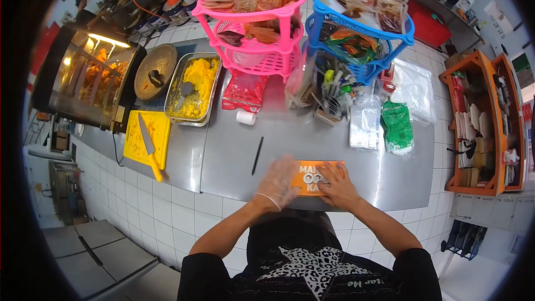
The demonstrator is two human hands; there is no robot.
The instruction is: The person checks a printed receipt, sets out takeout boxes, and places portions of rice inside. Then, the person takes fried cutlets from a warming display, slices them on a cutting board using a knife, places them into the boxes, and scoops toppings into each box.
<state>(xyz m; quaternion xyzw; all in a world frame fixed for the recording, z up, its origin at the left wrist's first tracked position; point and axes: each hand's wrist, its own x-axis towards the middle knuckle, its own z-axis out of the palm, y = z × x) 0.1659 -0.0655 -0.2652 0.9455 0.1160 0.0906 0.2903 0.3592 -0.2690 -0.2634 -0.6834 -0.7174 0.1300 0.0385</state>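
A flat orange box (pixel 305 170) with white printed lettering lies near the front edge of the steel table. My left hand (pixel 277 184), in a clear plastic glove, is at the box's left end with its fingers stretched out; they are slightly blurred. Bare and spread, my right hand (pixel 337 185) rests over the right part of the box, its fingertips on the printed top. A thin black stick-like item, perhaps a marker (pixel 258 155), lies to the left of my gloved hand.
At left are a yellow cutting board (pixel 134 139) with a knife (pixel 146 139), and a metal tray (pixel 173 110) of yellow food. Pink (pixel 284 58) and blue (pixel 320 17) basket racks stand at the back. Plastic bags (pixel 365 125) and a green packet (pixel 397 125) lie right.
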